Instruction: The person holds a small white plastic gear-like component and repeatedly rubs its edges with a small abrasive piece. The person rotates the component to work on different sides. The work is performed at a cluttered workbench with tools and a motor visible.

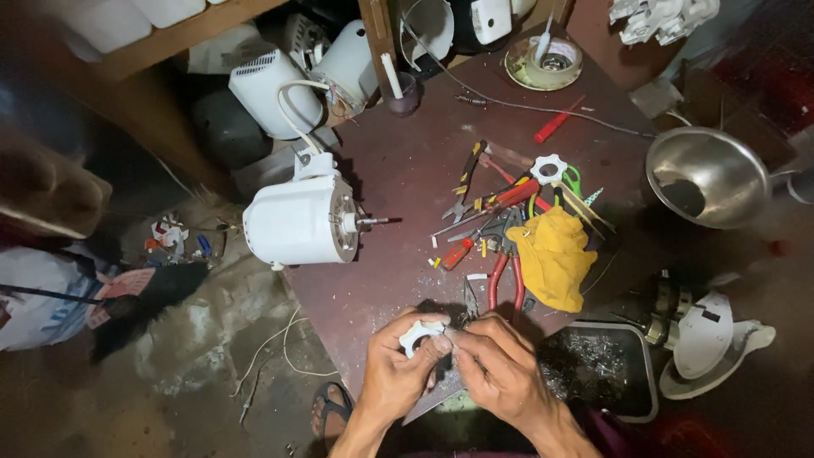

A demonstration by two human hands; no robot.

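Left hand: bare, no glove, no ring visible. Forearm bare to lower frame edge; no sleeve, no watch, no wristband in view.

Right hand: bare, no glove, no ring visible. Wrist and forearm bare; no sleeve in view.

Dark rubber flip-flop sandal with thong strap: worn on one bare foot, visible below left forearm. Toes uncovered. Other foot not visible.

Clothing on torso: too dark to tell.

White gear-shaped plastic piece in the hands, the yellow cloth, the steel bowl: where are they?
white gear-shaped plastic piece (421, 333): head view, on its toothed rim between the fingers.
yellow cloth (553, 254): head view, middle of the crumpled cloth.
steel bowl (721, 170): head view, inner wall.
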